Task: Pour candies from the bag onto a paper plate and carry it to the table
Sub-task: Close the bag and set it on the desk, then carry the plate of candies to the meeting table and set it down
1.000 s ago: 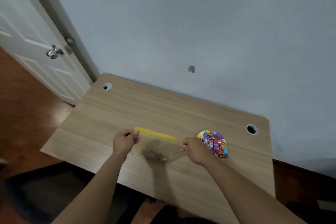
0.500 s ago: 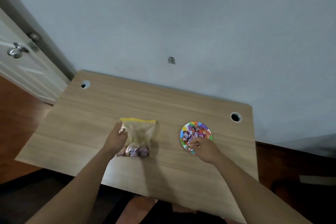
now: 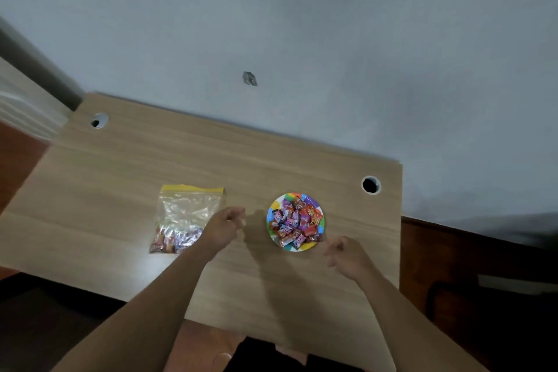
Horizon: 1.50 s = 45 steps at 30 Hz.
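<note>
Both hands have changed places since half a second ago: the left hand (image 3: 223,228) has let go of the bag (image 3: 185,217) and is now hanging between the bag and the plate (image 3: 320,214), while the right hand (image 3: 347,254), which was resting at the plate's near edge, is now sitting just off its near right side. The view has also swung to the right, so the door is mostly slipping out at the left edge.

The left hand is holding nothing, its fingers (image 3: 237,214) loosely curled and pointing toward the plate, not touching it. The right hand is likewise holding nothing, fingers half curled, close to the plate's rim; whether it is touching the rim is hard to tell through the blur.

The bag is lying flat on the wooden table (image 3: 120,190), yellow strip at the far end, a small heap of wrapped sweets gathering at its near end. The left forearm is crossing just beside its near right corner.

The plate is sitting on the same table, right of centre, with a pile of candies (image 3: 294,222) in red, purple and pink wrappers covering most of it and a colourful rim showing around them. A round cable hole (image 3: 370,184) is showing beyond the plate to the right, and another (image 3: 99,121) near the far left corner. The table is standing against a pale wall (image 3: 302,24).
</note>
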Tool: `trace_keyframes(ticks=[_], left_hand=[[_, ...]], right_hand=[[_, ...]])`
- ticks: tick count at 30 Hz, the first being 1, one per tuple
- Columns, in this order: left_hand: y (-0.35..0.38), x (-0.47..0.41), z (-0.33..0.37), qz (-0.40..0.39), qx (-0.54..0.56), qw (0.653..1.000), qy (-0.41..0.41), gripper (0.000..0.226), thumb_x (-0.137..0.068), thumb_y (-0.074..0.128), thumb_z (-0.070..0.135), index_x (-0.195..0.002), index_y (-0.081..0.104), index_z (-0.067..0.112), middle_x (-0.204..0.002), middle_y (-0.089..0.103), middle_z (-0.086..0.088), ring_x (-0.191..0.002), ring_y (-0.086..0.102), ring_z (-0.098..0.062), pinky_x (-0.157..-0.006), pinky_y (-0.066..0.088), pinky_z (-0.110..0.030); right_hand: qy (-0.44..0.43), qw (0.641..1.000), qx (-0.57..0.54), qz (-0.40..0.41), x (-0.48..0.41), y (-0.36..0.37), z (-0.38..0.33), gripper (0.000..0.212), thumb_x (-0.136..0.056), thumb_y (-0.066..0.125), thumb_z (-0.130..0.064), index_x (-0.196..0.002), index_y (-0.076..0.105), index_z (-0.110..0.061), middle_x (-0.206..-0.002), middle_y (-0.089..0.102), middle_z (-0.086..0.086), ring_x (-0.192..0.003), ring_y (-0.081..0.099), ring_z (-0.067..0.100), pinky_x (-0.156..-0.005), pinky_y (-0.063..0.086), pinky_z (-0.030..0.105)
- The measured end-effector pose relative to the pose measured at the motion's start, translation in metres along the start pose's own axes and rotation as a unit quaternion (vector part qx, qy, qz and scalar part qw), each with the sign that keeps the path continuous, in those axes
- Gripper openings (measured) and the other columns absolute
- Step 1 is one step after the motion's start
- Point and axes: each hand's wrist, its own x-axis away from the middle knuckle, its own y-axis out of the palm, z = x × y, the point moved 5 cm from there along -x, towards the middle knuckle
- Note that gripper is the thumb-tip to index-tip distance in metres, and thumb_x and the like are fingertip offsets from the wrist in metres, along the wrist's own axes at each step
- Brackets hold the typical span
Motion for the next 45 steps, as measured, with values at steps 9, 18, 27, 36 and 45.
trace_keyframes(ticks=[9, 18, 27, 36, 45], left_hand=[[0.068, -0.020, -0.013, 0.033, -0.050, 0.998, -0.023, 0.028, -0.099, 0.066, 0.030, -0.125, 0.072, 0.022, -0.126, 0.074, -0.011, -0.108, 0.071, -0.030, -0.100, 0.057, -0.051], [0.093, -0.026, -0.021, 0.040, -0.055, 0.998, 0.016, 0.036, -0.082, 0.067, 0.041, -0.115, 0.072, 0.028, -0.089, 0.076, 0.011, -0.082, 0.070, 0.004, -0.081, 0.057, -0.035], [0.087, -0.018, -0.038, 0.018, 0.026, 0.999, -0.010, 0.016, -0.083, 0.081, 0.023, -0.097, 0.079, 0.028, -0.084, 0.082, 0.006, -0.101, 0.080, -0.036, -0.090, 0.064, -0.061], [0.066, 0.018, -0.005, -0.038, 0.042, 0.998, -0.014, 0.022, -0.101, 0.067, 0.000, -0.122, 0.067, 0.002, -0.111, 0.069, -0.017, -0.094, 0.076, -0.035, -0.064, 0.069, -0.033], [0.055, 0.048, 0.030, -0.119, 0.032, 0.992, 0.022, 0.014, -0.103, 0.061, -0.005, -0.113, 0.066, 0.004, -0.095, 0.076, -0.011, -0.084, 0.075, -0.029, -0.058, 0.065, -0.026]], right_hand=[[0.060, 0.995, -0.070, -0.039, -0.051, 0.027, 0.027, 0.020, -0.092, 0.062, -0.026, -0.089, 0.079, -0.015, -0.072, 0.081, 0.006, -0.055, 0.076, 0.015, -0.057, 0.057, 0.028], [0.056, 0.989, -0.139, 0.008, -0.086, 0.044, 0.034, 0.014, -0.100, 0.071, -0.027, -0.105, 0.062, -0.017, -0.081, 0.080, 0.005, -0.067, 0.082, 0.026, -0.079, 0.068, 0.054], [0.030, 0.988, -0.151, -0.005, -0.071, 0.047, 0.032, 0.016, -0.101, 0.071, -0.022, -0.095, 0.058, -0.017, -0.095, 0.081, 0.009, -0.072, 0.083, 0.030, -0.080, 0.068, 0.053], [-0.005, 0.976, -0.218, 0.018, -0.019, 0.041, 0.019, 0.017, -0.101, 0.073, -0.019, -0.096, 0.059, -0.011, -0.095, 0.082, 0.021, -0.065, 0.080, 0.025, -0.063, 0.065, 0.039], [-0.015, 0.950, -0.302, 0.075, 0.031, 0.035, 0.014, 0.020, -0.100, 0.074, -0.016, -0.102, 0.060, -0.002, -0.103, 0.078, 0.027, -0.058, 0.074, 0.017, -0.052, 0.059, 0.024]])
